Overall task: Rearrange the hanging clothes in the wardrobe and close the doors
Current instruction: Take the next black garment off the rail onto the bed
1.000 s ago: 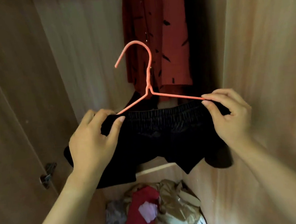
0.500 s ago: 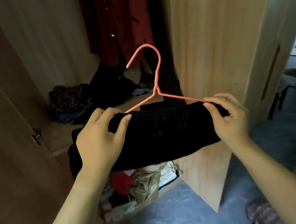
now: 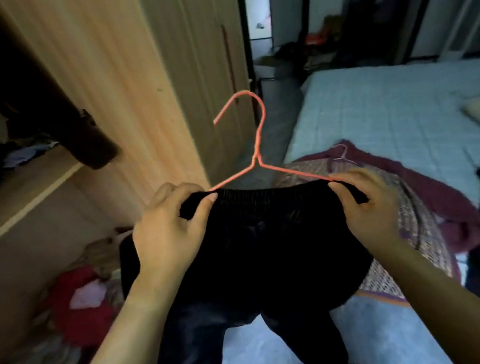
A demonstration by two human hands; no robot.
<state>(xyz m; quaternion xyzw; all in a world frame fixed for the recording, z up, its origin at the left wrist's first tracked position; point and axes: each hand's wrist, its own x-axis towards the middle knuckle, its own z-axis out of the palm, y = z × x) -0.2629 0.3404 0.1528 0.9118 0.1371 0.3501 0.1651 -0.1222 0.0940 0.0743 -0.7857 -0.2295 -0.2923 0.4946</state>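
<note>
A pair of black trousers hangs by its waistband on a pink wire hanger, held out in front of me. My left hand pinches the left end of the waistband and hanger. At the right end, my right hand pinches the waistband and hanger the same way. The open wardrobe is at the left, its wooden side panel just left of the hanger. The hanging rail is out of view.
A bed with a pale blue cover lies at the right, a maroon patterned garment on a hanger spread over its near corner. Loose clothes are heaped in the wardrobe's bottom. A wooden shelf crosses the left.
The view has swung right, away from the wardrobe interior towards the bed. Both hands keep the same hold on the hanger and black trousers, which moved with me.
</note>
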